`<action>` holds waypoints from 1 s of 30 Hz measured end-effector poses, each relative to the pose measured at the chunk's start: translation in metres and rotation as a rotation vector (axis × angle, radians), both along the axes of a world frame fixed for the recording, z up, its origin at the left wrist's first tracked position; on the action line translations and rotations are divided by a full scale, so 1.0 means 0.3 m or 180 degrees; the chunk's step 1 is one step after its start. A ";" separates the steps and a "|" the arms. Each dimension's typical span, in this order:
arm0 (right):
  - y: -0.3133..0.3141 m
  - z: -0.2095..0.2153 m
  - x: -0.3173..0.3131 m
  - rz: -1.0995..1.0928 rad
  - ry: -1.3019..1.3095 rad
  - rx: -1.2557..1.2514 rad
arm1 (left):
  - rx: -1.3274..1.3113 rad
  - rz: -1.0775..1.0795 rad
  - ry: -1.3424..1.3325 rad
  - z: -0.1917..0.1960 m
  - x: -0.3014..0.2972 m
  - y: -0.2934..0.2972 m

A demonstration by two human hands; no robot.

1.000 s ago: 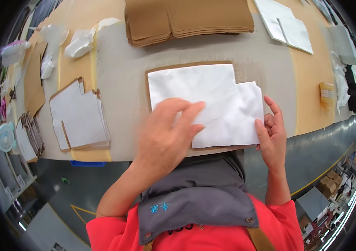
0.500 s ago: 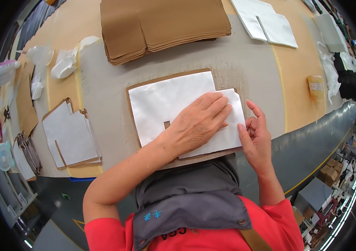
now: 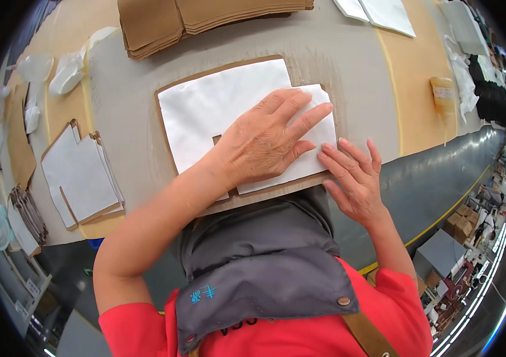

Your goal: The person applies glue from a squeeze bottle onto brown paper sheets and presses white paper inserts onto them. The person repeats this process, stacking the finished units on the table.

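A white sheet (image 3: 205,101), cut with a step and a slot, lies on a slightly larger brown panel (image 3: 223,64) whose edge shows around it. My left hand (image 3: 268,137) rests across the sheet, its fingers stretched out and partly spread on the right-hand part. The slot is partly covered by that hand and wrist. Beside the sheet's lower right corner is my right hand (image 3: 354,175), with fingers extended and fingertips at the edge. Nothing is held in either hand.
At the far side sits a stack of brown panels (image 3: 229,18), with white cut pieces (image 3: 390,15) to its right. White-faced brown pieces (image 3: 80,178) lie at left. A bottle of yellowish liquid (image 3: 442,95) lies at right. The table's near edge runs along my apron (image 3: 253,232).
My right hand has shifted from the sheet's right edge to its lower right corner, its curled fingers now straightened. My left fingers have spread wider. The whole view has shifted somewhat.
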State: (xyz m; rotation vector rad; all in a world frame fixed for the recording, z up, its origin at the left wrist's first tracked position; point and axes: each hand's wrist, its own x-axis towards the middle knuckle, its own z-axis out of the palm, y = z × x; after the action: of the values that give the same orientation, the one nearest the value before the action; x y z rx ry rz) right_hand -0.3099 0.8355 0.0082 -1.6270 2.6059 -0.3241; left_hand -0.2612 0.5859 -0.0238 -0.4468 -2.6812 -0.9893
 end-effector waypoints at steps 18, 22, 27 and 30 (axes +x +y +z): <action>-0.437 0.040 -0.070 0.0547 -0.0077 0.0166 | -0.0920 0.0899 -0.0379 0.030 0.203 -0.242; -0.499 -0.064 -0.120 0.0586 0.0306 0.0285 | -0.0840 0.0979 -0.0455 0.010 0.198 -0.246; -0.486 -0.076 -0.136 0.0340 0.0425 0.0432 | -0.1178 0.1175 -0.0627 0.004 0.224 -0.294; -0.476 -0.079 -0.153 0.0216 0.0595 0.0499 | -0.1507 0.1320 -0.0685 0.004 0.236 -0.321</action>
State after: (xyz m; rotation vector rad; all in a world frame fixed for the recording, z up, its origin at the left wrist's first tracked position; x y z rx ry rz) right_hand -0.3556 0.6925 -0.0156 -1.7637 2.6187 0.0376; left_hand -0.1903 0.4896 -0.0225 0.1498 -3.0159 -0.2976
